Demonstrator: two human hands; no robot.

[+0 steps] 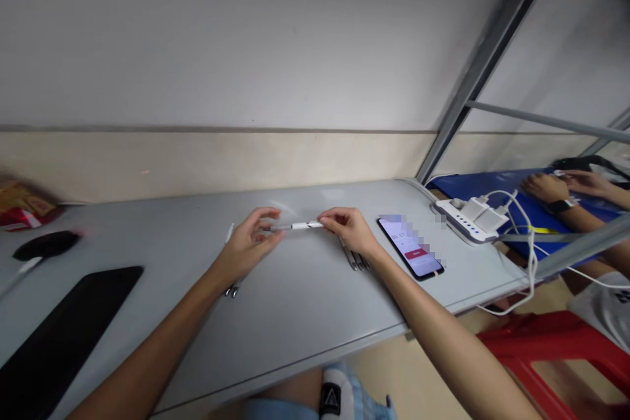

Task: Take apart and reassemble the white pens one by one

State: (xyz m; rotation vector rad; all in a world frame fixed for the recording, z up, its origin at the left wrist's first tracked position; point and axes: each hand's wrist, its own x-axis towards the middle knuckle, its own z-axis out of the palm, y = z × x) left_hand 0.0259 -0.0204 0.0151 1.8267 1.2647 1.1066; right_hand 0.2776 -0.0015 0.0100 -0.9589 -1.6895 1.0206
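A white pen (306,225) with a grey translucent end is held level, just above the grey desk. My right hand (347,226) pinches its right end between thumb and fingers. On the other side, my left hand (253,236) has its thumb and curled fingers apart around the grey end; whether the thumb touches it I cannot tell. Some pens (232,290) lie beneath my left hand and wrist, mostly hidden, with their shiny ends showing. More silver-ended pens (355,260) lie side by side under my right hand, partly covered by it.
A lit phone (412,249) lies right of my right hand, before a white power strip (465,222) with plugs and cables. On the left are a black mat-like slab (73,335), a dark oval object (46,246) and a red packet (24,207). Another person's hands (546,189) work at the blue table.
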